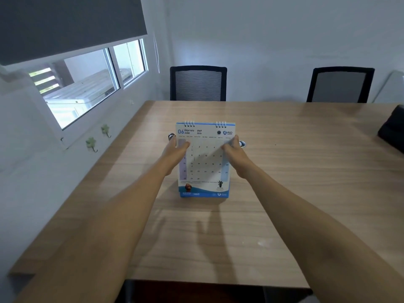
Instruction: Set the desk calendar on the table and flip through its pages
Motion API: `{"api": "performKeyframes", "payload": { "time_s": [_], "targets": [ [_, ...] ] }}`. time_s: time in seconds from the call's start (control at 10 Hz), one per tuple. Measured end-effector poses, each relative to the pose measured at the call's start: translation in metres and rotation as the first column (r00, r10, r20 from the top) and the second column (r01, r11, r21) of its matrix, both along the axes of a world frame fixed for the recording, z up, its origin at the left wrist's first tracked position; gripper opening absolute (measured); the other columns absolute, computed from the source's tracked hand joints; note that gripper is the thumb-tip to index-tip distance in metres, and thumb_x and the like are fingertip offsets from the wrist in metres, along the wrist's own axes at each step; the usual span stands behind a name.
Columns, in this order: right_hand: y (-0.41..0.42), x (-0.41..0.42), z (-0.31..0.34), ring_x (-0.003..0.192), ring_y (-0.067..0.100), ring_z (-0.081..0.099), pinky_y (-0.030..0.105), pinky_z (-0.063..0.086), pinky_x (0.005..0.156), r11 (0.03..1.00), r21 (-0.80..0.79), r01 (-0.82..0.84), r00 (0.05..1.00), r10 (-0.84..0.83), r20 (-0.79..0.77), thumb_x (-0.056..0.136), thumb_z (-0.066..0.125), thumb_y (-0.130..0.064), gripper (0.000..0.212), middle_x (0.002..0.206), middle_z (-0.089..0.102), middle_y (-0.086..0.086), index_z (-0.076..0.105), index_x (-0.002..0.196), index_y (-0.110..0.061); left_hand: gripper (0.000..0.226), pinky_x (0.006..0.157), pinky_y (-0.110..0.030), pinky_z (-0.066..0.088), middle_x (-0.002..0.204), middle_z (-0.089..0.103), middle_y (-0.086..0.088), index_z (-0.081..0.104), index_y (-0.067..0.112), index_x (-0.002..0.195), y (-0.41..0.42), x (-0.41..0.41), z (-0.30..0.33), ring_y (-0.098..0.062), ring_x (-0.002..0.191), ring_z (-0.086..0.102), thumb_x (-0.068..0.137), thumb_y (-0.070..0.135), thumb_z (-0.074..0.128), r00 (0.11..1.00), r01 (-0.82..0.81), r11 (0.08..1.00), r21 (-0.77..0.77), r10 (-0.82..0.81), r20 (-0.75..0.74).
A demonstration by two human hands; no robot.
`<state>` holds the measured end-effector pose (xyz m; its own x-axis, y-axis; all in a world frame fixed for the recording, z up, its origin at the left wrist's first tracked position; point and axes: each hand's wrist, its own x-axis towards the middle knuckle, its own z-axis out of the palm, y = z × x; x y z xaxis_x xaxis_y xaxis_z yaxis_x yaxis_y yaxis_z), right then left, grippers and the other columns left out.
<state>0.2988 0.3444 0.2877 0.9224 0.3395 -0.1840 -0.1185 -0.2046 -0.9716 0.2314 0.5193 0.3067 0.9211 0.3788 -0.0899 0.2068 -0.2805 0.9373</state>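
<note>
Desk calendar: a white and blue spiral-bound desk calendar stands upright at the centre of the frame, its base resting on the counter; the facing page reads "06 JUNE 2026" with a grid of dates and a blue wave band along the bottom.
Binding: two sets of metal wire rings run along the top edge.
Counter: a light brown wood-grain counter fills the middle and lower part of the frame.
Left hand: the left hand reaches in from the lower left, with its thumb lying on the upper left part of the page and its fingers wrapped behind the left edge.
Left grip: clamped on the calendar's left edge.
Right hand: the right hand reaches in from the lower right and meets the upper right part of the page, fingertips at the right edge.
Right grip: pinched on the right edge of the calendar.
Chairs: a black mesh-backed office chair stands behind the far edge of the counter at upper centre; a second black mesh-backed chair stands at upper right.
Right edge: a black object lies on the counter, cut off by the frame; what it is cannot be told.
Window: a white-framed sliding window at upper left, under a dark grey roller blind.
Wall: two pale green flower-shaped hooks are fixed below the window.
</note>
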Motion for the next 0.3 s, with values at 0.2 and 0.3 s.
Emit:
{"api": "performKeyframes", "payload": {
  "time_s": [0.2, 0.3],
  "targets": [
    [-0.003, -0.013, -0.058, 0.142, 0.032, 0.031, 0.05, 0.032, 0.115, 0.956, -0.268, 0.118, 0.988, -0.087, 0.127, 0.078, 0.036, -0.041, 0.076, 0.152, 0.032, 0.009, 0.023, 0.147, -0.012, 0.079, 0.116, -0.045, 0.026, 0.161, 0.019, -0.005, 0.008, 0.014, 0.154, -0.001, -0.022, -0.062, -0.028, 0.146, 0.024, 0.093, 0.044, 0.048, 0.978, -0.042, 0.975, 0.217, 0.084, -0.189],
    [-0.012, -0.034, -0.089, 0.152, 0.028, 0.001, 0.047, 0.008, 0.122, 0.811, -0.577, 0.09, 0.993, -0.031, 0.11, 0.097, 0.03, -0.038, 0.07, 0.164, -0.001, 0.008, 0.001, 0.155, -0.01, 0.076, 0.116, -0.044, 0.022, 0.16, 0.016, -0.011, 0.01, 0.007, 0.153, -0.003, -0.036, -0.097, -0.032, 0.146, 0.021, 0.095, 0.043, 0.044, 0.945, -0.006, 0.919, 0.393, 0.134, -0.298]
  ]
}}
